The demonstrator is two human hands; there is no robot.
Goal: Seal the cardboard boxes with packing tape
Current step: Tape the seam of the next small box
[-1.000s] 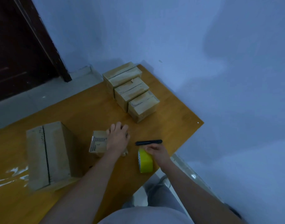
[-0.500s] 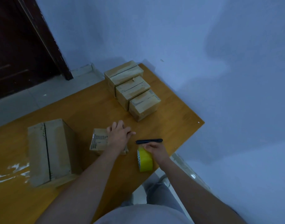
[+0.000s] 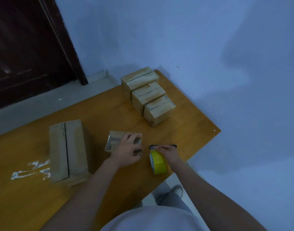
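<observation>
The left hand [image 3: 128, 152] lies over the near right corner of the small cardboard box [image 3: 116, 141], fingers curled at its edge — blur hides whether they grip it or only press, and the corner itself is covered. The right hand [image 3: 168, 153] pinches the top of the yellow tape roll [image 3: 158, 162], which stands on edge close to the table's [image 3: 189, 117] near edge; its fingertips hide the tape's free end. Just beyond them lies a black pen [image 3: 163, 145], its near side partly covered. Left of the small box stands a large box [image 3: 67, 150] with an open dark seam; three small boxes [image 3: 148, 95] sit in a row toward the far corner, leaving bare table between. White scraps [image 3: 31, 169] mark the left. Since half a second ago the left hand has slid toward the tape — more printed label shows.
</observation>
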